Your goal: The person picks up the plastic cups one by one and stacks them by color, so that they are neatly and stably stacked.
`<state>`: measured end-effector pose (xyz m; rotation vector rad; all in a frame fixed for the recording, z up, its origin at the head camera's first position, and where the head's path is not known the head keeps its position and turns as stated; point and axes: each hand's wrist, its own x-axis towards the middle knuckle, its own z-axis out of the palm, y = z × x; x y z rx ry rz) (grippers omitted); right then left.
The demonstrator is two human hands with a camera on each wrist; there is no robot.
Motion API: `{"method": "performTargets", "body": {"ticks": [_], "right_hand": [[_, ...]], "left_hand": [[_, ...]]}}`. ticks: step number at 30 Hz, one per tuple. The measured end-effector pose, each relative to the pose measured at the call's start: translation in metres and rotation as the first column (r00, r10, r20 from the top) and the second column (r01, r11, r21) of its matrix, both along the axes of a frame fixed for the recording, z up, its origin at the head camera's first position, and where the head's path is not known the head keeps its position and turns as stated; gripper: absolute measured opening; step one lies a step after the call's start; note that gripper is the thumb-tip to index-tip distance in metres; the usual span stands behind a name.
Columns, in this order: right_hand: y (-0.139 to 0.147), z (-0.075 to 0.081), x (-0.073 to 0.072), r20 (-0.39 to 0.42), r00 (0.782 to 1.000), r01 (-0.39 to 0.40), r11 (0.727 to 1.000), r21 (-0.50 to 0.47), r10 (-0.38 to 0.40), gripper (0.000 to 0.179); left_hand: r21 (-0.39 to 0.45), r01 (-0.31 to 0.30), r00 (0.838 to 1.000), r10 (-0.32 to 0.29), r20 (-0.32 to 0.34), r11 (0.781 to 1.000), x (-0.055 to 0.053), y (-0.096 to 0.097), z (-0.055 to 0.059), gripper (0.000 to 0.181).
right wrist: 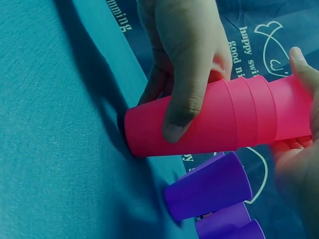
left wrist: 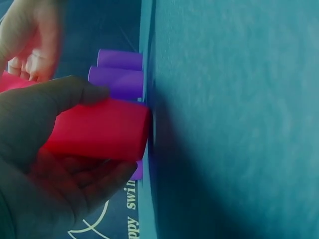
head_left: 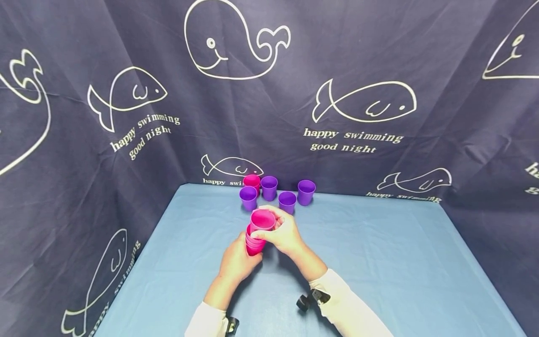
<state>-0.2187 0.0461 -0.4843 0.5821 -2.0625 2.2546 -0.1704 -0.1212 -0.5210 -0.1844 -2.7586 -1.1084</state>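
Note:
My left hand (head_left: 237, 260) grips a nested stack of pink cups (head_left: 254, 247) around its lower part. In the right wrist view the left thumb lies along the side of the bottom cup (right wrist: 184, 127), and several rims show stepped one above another. At the stack's upper end my right hand (head_left: 289, 235) holds the top pink cup (head_left: 263, 221) between thumb and fingers. That cup (right wrist: 291, 109) stands partly out of the stack, its lower end inside the cup below. The stack leans slightly, close over the blue tabletop.
Several purple cups (head_left: 306, 193) stand mouth up on the blue table (head_left: 379, 252) behind my hands. Another pink cup (head_left: 251, 180) stands at the back, partly hidden by a purple cup (head_left: 248, 200). A dark curtain (head_left: 269, 117) with fish drawings hangs behind the table.

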Motion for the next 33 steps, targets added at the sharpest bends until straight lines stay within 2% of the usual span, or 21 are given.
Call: {"method": "performTargets", "body": {"ticks": [4,10,18,25,33], "right_hand": [[-0.001,-0.001,0.002,-0.009,1.0,-0.008,0.999,0.039,0.008,0.075],[-0.002,0.0,0.005,-0.063,0.998,0.005,0.99,0.138,0.004,0.072],[-0.002,-0.002,0.011,-0.079,0.997,0.0,0.973,0.23,0.019,0.07],[-0.001,-0.008,0.012,-0.104,0.991,-0.056,0.969,0.241,0.083,0.068],[-0.001,-0.011,0.01,-0.103,0.988,-0.084,0.963,0.256,0.113,0.067]], "left_hand": [[-0.001,0.01,1.0,-0.01,0.007,1.0,-0.001,-0.003,0.0,0.053],[-0.008,0.071,0.997,-0.071,-0.012,0.997,-0.006,-0.008,0.002,0.056],[0.036,0.101,0.995,-0.101,0.003,0.994,-0.009,-0.011,0.0,0.058],[0.095,0.125,0.992,-0.126,0.001,0.988,-0.009,-0.01,0.001,0.061],[0.131,0.145,0.989,-0.148,0.016,0.981,-0.011,-0.012,0.003,0.062]]}}
